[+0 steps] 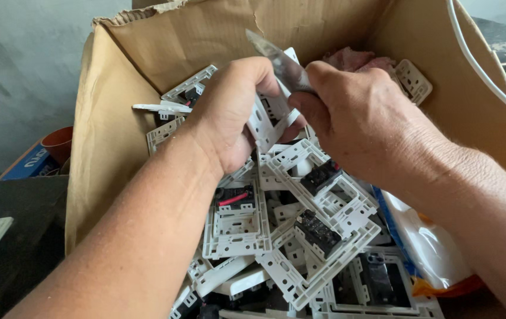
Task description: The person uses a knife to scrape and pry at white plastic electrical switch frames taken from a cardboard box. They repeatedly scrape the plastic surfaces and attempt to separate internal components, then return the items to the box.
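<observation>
While the left hand [229, 112] grips a white frame [268, 121], the right hand [353, 118] clenches a blade [279, 59].
Ribbed plastic frames (some with black inserts) fill a cardboard box [105, 147].

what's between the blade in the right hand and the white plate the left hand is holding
Nothing visible: the right hand holds the blade right against the white plate gripped by the left hand, above the other plates in the cardboard box.

Both forearms reach forward — left hand [229, 112] curled in a closed grip, right hand [359, 118] fisted beside it.
</observation>
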